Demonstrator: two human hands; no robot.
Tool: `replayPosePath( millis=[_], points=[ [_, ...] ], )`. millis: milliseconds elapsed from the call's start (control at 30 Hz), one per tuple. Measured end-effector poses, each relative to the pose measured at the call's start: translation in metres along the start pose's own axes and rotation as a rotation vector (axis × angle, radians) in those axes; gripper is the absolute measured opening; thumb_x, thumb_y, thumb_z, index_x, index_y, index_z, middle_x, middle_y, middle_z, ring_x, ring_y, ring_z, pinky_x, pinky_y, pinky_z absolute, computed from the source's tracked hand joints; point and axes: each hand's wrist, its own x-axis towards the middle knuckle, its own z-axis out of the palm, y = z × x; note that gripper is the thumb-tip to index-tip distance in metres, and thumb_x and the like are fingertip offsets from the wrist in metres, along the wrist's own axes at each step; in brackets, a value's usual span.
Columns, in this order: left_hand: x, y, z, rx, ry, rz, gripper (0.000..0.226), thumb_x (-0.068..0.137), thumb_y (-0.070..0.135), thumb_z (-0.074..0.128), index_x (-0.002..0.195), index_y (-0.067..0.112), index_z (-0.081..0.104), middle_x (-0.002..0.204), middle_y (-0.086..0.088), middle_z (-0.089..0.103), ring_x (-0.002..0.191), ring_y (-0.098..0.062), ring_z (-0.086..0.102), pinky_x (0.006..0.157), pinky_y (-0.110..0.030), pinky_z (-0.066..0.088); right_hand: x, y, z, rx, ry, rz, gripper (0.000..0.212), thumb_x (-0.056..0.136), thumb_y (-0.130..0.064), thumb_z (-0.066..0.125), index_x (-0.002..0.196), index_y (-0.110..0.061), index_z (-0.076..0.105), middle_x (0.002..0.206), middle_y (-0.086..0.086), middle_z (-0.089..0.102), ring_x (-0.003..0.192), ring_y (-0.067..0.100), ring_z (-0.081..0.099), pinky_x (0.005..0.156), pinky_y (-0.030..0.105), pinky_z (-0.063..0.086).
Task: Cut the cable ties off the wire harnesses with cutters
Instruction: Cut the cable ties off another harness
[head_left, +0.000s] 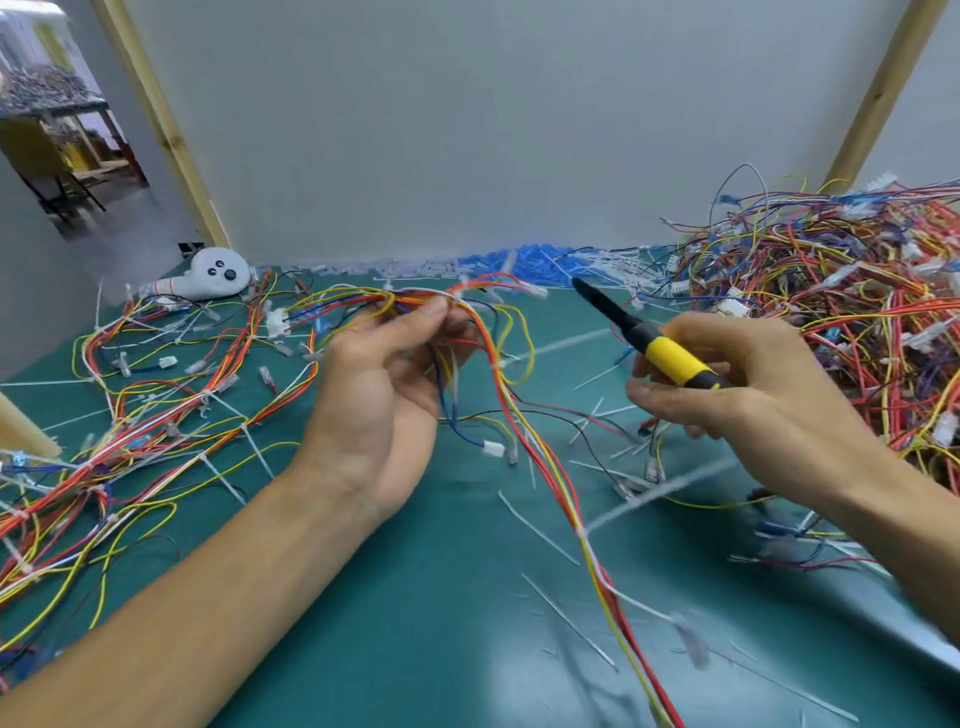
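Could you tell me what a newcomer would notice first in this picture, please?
Most striking is the huge tangled pile of coloured wires at the right, reaching back to the wall. In the middle, the left hand holds up a wire harness over the green mat, while the right hand grips yellow-handled cutters beside it. Cut cable ties lie scattered over the mat.

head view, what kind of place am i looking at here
Likely a workshop bench for wire-harness rework: a green work mat strewn with cut white cable ties, a tangled heap of coloured wire harnesses, and yellow-and-black-handled cutters in the right hand.
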Motion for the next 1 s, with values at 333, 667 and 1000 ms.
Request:
replayPosePath(
  millis=[333,667,1000],
  points=[
    [0.005,0.010,-0.002,-0.099,0.074,-0.021,0.025,0.095,-0.002,0.055,0.076,0.003,0.071,0.073,-0.004,0.067,0.067,-0.012,0.067,0.070,-0.021,0.058,-0.009,0.000,0.014,-0.194,-0.087,-0.058,0.027,0.073,-0.049,0.078,0.082,-0.025,0.068,0.066,-0.004,0.062,0.060,0.018,0.051,0.060,0.038,0.043],
    [0.003,0.000,-0.002,-0.048,0.037,-0.006,0.008,0.079,0.006,0.064,0.086,0.002,0.067,0.073,-0.003,0.069,0.069,-0.012,0.068,0.070,-0.022,0.057,-0.015,-0.003,0.022,-0.157,-0.044,-0.171,0.034,0.087,-0.041,0.082,0.086,-0.014,0.061,0.069,0.002,0.056,0.060,0.016,0.041,0.055,0.030,0.037],
    [0.000,0.001,0.002,-0.070,0.069,-0.032,0.007,0.087,0.000,0.061,0.086,0.000,0.068,0.073,-0.005,0.069,0.068,-0.013,0.068,0.070,-0.022,0.059,-0.015,-0.003,0.020,-0.221,-0.032,-0.202,0.035,0.085,-0.050,0.078,0.093,-0.019,0.063,0.077,-0.001,0.062,0.067,0.025,0.054,0.060,0.046,0.051]
  ],
)
